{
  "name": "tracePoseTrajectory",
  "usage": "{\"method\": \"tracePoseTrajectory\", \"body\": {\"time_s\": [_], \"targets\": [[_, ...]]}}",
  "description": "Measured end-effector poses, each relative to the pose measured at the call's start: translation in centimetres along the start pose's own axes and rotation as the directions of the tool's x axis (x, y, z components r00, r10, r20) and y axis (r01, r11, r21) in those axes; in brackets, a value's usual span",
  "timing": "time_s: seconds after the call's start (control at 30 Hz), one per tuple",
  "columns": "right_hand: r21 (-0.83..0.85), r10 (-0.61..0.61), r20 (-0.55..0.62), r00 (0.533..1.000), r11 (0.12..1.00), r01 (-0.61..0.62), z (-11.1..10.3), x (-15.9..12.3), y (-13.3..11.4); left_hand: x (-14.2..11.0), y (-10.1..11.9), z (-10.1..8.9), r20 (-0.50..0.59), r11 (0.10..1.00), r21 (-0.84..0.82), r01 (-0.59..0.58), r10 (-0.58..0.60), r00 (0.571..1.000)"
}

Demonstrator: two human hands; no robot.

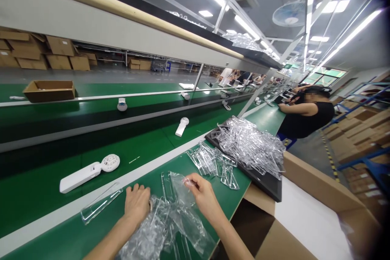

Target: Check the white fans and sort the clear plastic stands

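Clear plastic film [152, 231] lies bunched on the green table [234, 199], the left hand [137, 205] resting curled on it, apparently to steady it, while the right hand [204, 195] pinches a fold narrowly between thumb and fingers, both forearms angled inward, with clear plastic cases [248, 146] heaped within reach in a black tray [262, 183].

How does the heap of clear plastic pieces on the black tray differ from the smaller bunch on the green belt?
The heap of clear plastic pieces sits on the black tray, while the smaller bunch of clear plastic pieces lies straight on the green belt. The heap is far larger and piled in a tangle; the bunch is lower, with fewer pieces. The bunch is nearer the right hand. Both are transparent, elongated pieces.
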State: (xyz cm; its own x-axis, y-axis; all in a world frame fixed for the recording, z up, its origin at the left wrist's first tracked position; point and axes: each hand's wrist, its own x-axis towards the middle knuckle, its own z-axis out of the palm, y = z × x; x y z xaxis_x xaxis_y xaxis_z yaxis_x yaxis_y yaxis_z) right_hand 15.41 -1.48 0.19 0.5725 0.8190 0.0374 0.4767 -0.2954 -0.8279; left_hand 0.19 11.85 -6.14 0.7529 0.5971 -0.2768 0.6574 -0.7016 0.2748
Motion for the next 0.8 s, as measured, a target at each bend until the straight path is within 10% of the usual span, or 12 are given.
{"method": "tracePoseTrajectory", "body": {"time_s": [0.3,0.43,0.6,0.8], "targets": [[0.211,0.021,-0.049,0.999,0.977,-0.010,-3.6,1.4,-4.5,-1.6,-1.9,-2.3,-0.117,0.993,-0.088,-0.080,0.070,0.991],[0.257,0.048,0.218,0.975,0.961,-0.105,-5.2,-0.1,-5.6,-3.5,-3.0,-4.5,-0.195,0.979,-0.118,-0.168,0.143,0.970],[-0.263,0.369,0.439,0.820,0.925,-0.275,-1.7,-0.8,-0.7,-6.4,-3.5,-7.1,-0.475,0.909,0.027,-0.416,0.378,0.795],[-0.661,0.475,0.177,0.862,0.706,-0.253,2.8,0.6,4.5,-10.0,-4.0,-10.6,-0.621,0.904,0.011,-0.427,0.341,0.706]]}}
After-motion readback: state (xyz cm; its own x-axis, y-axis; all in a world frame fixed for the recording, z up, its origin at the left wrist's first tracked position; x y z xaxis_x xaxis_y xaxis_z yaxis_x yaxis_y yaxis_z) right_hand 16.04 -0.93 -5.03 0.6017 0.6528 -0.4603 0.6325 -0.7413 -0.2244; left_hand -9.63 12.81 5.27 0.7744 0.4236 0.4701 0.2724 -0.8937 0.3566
